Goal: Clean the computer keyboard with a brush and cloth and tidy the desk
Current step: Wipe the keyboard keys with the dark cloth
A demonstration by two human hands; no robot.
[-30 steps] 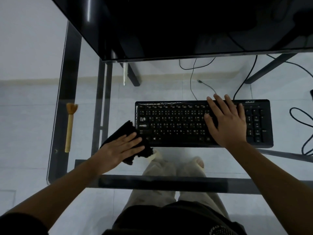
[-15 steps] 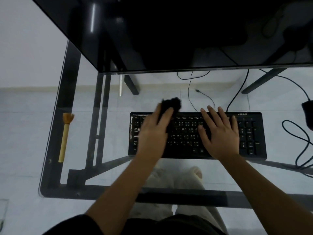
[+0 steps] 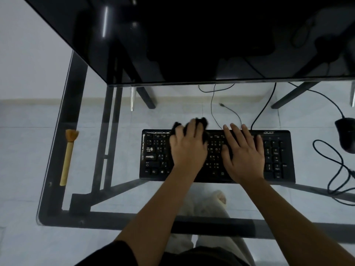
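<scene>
A black keyboard (image 3: pixel 276 156) lies on the glass desk (image 3: pixel 123 146). My left hand (image 3: pixel 187 148) presses a black cloth (image 3: pixel 201 121) flat onto the keyboard's upper left-middle keys; the cloth shows only past my fingertips. My right hand (image 3: pixel 243 152) rests flat on the middle keys, fingers spread, holding nothing. A brush (image 3: pixel 68 156) with a pale wooden handle and tan bristles lies on the desk's left edge, far from both hands.
A dark monitor (image 3: pixel 192 39) looms over the back of the desk. A black mouse (image 3: pixel 346 137) sits at the right edge, its cable (image 3: pixel 334 169) looping near the keyboard. Thin wires (image 3: pixel 213 104) run behind the keyboard. My legs show under the glass.
My left hand carried the cloth from the desk left of the keyboard up onto the keys and now slides it rightward along the top rows. My right hand stayed on the keyboard.
</scene>
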